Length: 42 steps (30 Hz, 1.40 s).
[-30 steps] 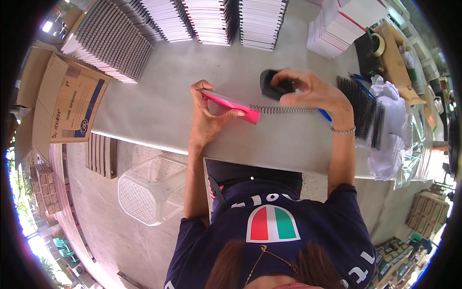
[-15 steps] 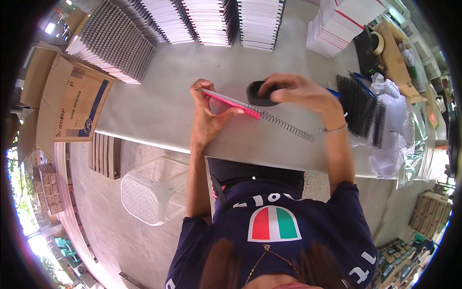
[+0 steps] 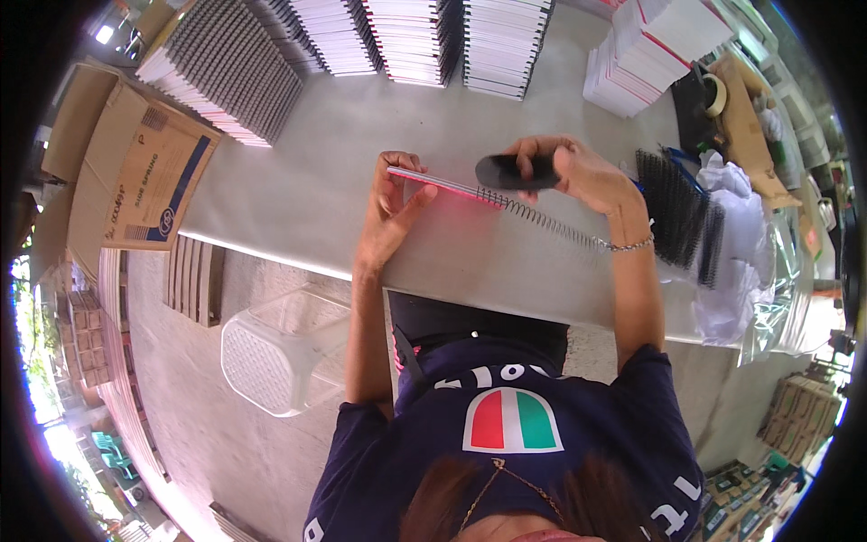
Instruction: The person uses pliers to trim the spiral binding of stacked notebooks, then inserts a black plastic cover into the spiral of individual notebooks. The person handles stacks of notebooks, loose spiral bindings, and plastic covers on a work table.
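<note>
My left hand (image 3: 390,212) grips a thin notebook (image 3: 441,184) with a pink-red cover by its far left end, thumb in front and fingers behind. The notebook is tilted nearly edge-on above the table. A dark wire spiral coil (image 3: 546,219) is wound into the holes at its right end, and its loose length trails toward my right wrist. My right hand (image 3: 589,178) is closed around a black oval, pad-like piece (image 3: 498,172), slightly blurred, just above the coil. Whether that piece touches the coil I cannot tell.
Stacks of spiral-bound notebooks (image 3: 510,50) line the table's far side. More coils (image 3: 668,212) and crumpled white plastic (image 3: 727,244) lie to the right, near a tape roll (image 3: 713,95). An open cardboard box (image 3: 158,185) stands left, a plastic stool (image 3: 271,361) below.
The notebook has turned from showing its pink cover to nearly edge-on. The black piece has turned and shifted a little right with my right hand. The whole view has shifted slightly.
</note>
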Each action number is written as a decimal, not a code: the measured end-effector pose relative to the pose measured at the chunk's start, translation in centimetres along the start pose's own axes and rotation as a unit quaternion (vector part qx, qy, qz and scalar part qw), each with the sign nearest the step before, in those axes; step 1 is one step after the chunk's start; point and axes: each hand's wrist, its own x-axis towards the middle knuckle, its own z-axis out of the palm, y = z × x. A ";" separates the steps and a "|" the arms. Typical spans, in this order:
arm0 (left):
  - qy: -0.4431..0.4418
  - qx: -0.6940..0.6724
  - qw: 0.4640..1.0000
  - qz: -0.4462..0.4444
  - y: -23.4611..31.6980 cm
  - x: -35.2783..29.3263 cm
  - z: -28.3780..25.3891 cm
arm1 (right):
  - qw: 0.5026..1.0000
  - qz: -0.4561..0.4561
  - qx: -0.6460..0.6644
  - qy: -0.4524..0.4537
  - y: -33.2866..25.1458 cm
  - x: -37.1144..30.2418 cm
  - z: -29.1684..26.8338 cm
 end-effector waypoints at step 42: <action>-0.033 -0.014 0.996 -0.082 0.8 0.4 0.6 | 0.945 0.059 -0.307 0.092 0.9 0.4 -1.2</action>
